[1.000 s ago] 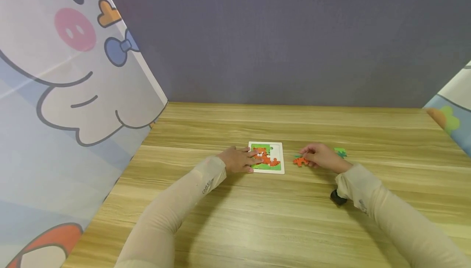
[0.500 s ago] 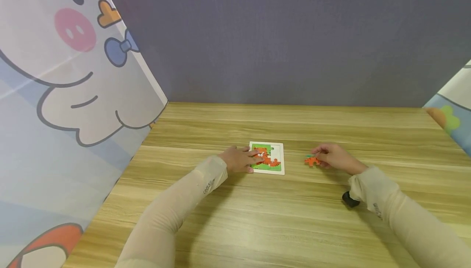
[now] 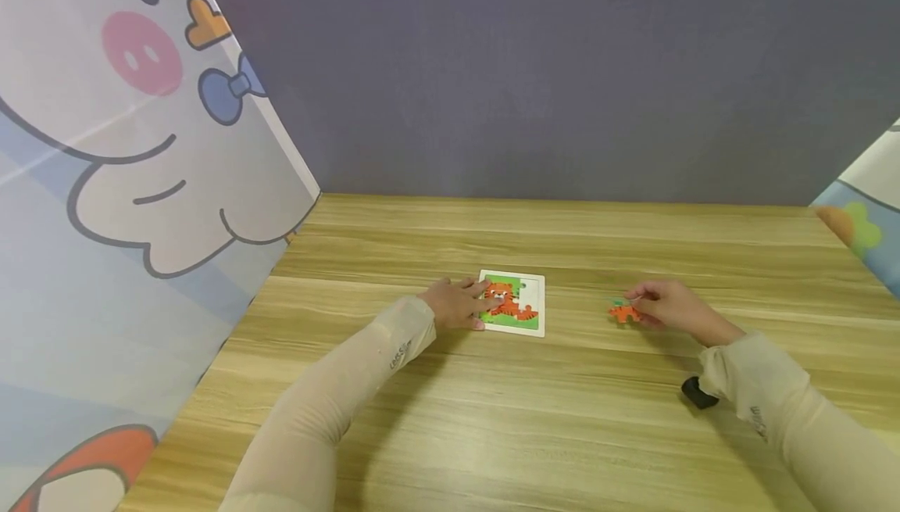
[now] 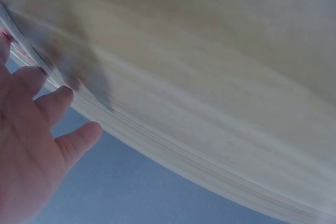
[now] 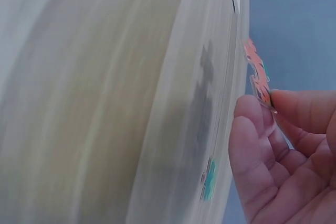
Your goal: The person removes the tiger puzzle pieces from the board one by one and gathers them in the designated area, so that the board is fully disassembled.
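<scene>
My left hand (image 3: pixel 453 305) lies with spread fingers over the left side of a small white-framed jigsaw puzzle (image 3: pixel 516 331), its fingertips on the tiger picture. The puzzle's upper right part shows bare white backing. To the right of it, my right hand (image 3: pixel 675 310) pinches an orange, black-striped jigsaw piece (image 3: pixel 623 314) with a bit of green, held between thumb and fingers. In the right wrist view this piece (image 5: pixel 257 72) is raised off the table. A green piece (image 5: pixel 209 179) lies on the table below that hand; in the head view the hand hides it.
The wood-grain table (image 3: pixel 450 418) stretches around both hands. A dark grey panel (image 3: pixel 527 74) stands along its far edge, and a cartoon-printed sheet (image 3: pixel 141 184) runs down the left side. A black object (image 3: pixel 699 393) sits at the right wrist.
My right hand has moved to the right with the orange piece, covering the green on the table in the head view. The puzzle has shifted very slightly right; my left hand stays on it.
</scene>
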`<state>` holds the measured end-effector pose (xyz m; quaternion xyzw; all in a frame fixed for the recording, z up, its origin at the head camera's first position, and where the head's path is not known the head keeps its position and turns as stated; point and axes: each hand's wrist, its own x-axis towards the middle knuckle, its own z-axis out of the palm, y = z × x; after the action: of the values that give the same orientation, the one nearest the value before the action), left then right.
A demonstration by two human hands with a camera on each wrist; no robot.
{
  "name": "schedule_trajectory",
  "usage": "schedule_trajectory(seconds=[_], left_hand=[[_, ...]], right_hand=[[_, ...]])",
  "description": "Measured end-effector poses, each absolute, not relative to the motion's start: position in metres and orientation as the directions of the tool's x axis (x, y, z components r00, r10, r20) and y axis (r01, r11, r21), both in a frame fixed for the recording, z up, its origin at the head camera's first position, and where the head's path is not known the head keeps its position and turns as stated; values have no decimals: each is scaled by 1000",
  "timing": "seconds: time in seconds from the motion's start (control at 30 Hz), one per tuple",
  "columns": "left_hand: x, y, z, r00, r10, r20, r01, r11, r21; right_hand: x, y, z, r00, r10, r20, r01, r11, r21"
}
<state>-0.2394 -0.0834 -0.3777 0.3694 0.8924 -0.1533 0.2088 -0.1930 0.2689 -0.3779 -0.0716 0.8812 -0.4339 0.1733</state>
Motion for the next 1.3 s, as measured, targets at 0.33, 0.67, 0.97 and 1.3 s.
schedule_trajectory(seconds=[0.33, 0.67, 0.97, 1.3], left_hand=[[-244, -86, -378, -602, 613, -512, 738, 672, -63], [-245, -87, -375, -586, 626, -515, 755, 653, -65], [-247, -80, -378, -576, 614, -539, 769, 631, -104], [-247, -79, -379, -594, 606, -530, 740, 669, -64]], right_hand=[[-186, 292, -381, -940, -240, -242, 30, 648, -761], [-184, 303, -383, -938, -230, -261, 58, 635, -770], [-179, 321, -386, -935, -217, -282, 77, 651, -755], [-187, 328, -383, -925, -219, -311, 109, 631, -768]])
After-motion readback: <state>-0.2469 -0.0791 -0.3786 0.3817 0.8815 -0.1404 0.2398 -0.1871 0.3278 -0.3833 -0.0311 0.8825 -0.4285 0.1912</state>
